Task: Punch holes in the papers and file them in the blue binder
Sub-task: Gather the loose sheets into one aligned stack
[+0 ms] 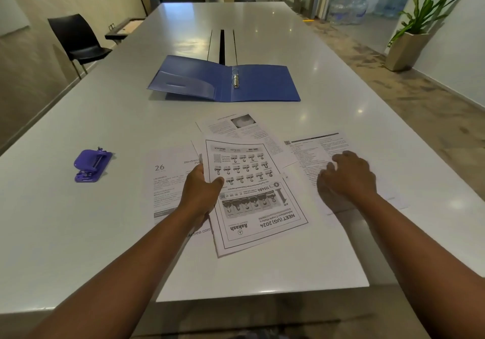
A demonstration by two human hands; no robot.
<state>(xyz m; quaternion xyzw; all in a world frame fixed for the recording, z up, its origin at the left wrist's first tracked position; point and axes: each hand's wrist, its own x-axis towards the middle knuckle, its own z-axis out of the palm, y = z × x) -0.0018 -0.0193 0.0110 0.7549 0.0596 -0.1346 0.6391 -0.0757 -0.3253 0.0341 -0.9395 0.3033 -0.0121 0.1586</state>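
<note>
2 hands: left hand [200, 190] pinches 1 flyer [252, 194]; right hand [346, 175] presses 1 sheet [312, 149], fingers loosely bent; far blue binder [262, 84] lies open, paperless.

Binder [262, 84] behind papers [252, 181], hole punch [92, 165] left of them, all on table [78, 233]

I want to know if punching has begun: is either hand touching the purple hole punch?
Apart. The head view shows the purple hole punch alone on the grey table, bare tabletop between it and the left hand, which grips a printed sheet.
</note>
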